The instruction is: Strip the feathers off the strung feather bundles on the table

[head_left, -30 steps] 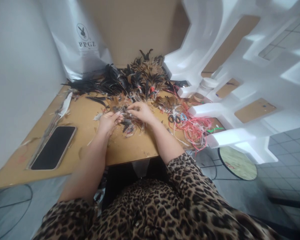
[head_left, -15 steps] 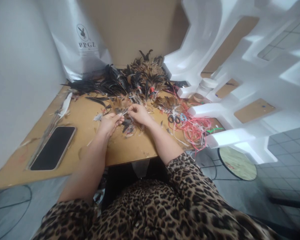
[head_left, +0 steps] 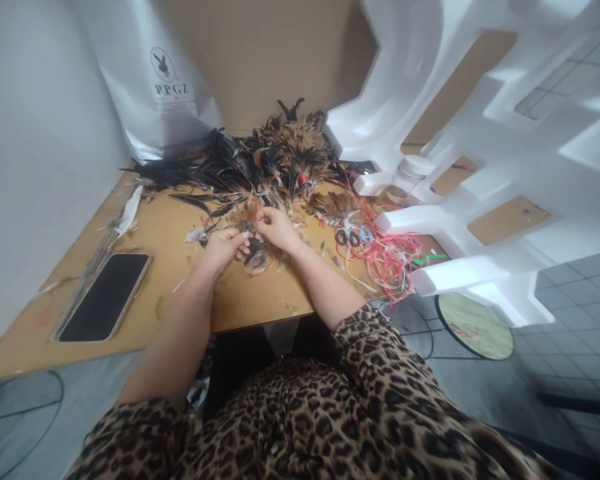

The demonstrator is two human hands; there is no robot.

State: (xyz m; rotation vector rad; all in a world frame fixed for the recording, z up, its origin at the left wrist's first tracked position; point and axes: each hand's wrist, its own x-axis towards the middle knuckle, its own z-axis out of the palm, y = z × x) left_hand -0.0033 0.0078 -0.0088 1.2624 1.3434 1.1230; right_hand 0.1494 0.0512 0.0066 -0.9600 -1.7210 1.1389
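My left hand (head_left: 225, 245) is closed, thumb against forefinger, at the base of a small brown feather (head_left: 246, 215) tuft. My right hand (head_left: 276, 228) pinches from the other side, its fingertips close to the left ones; the quill ends between them are mostly hidden. Below the hands, dark and greyish feather scraps (head_left: 257, 257) lie on the brown tabletop (head_left: 260, 300). Just beyond them spreads a large heap of black and brown feathers (head_left: 290, 147), with a small red item (head_left: 303, 179) in it.
A phone (head_left: 105, 297) lies on the left beside a white feather (head_left: 129, 212). To the right are scissors (head_left: 348, 238), tangled pink string (head_left: 393, 263), a white-lidded jar (head_left: 413, 172) and large white foam pieces (head_left: 465, 273). A silvery bag (head_left: 165, 113) stands at the back.
The brown feather tuft between my hands has turned more upright. My fingertips have shifted slightly, and the pale quill ends that showed before are now mostly covered.
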